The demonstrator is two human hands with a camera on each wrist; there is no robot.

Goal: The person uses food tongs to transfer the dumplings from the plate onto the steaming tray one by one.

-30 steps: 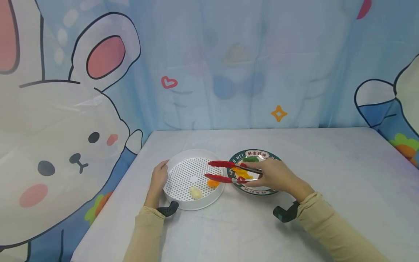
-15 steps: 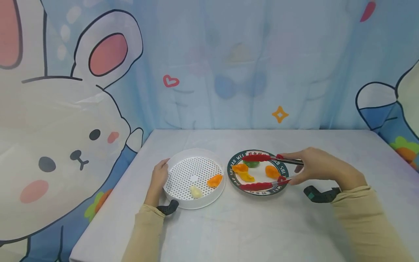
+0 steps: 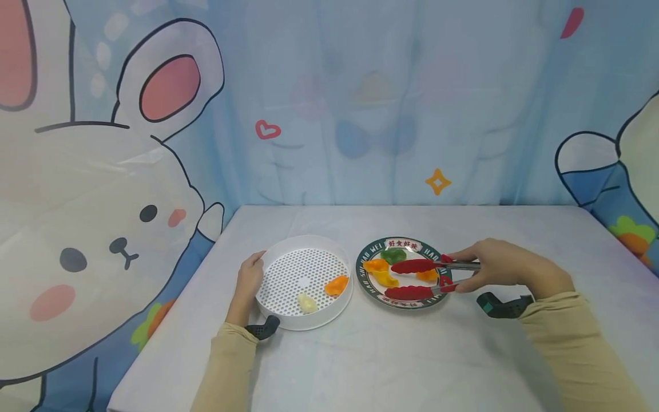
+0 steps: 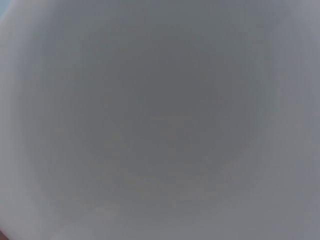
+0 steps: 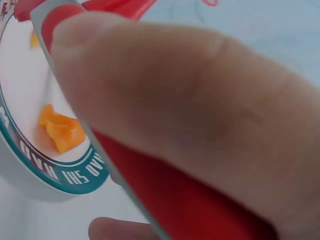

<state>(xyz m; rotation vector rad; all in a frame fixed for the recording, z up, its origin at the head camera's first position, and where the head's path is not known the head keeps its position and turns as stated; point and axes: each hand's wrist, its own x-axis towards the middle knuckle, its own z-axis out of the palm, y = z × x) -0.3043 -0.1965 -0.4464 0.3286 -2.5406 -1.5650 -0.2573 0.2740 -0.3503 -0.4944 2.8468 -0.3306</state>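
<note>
beige rumpled sleeves, black wrist cameras, one green-marked

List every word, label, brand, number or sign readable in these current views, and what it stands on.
"好食好味": far rim of the plate, head view.
"HAO WEI": upper left of that rim, head view.
"HAO SHI": same rim, upside down, right wrist view.
Too small or blurred: characters on the near rim.
Signs without words: red heart and orange star on the backdrop.
No number is legible.

Two hands, one tongs, one plate, one perforated tray, six small pieces.
</note>
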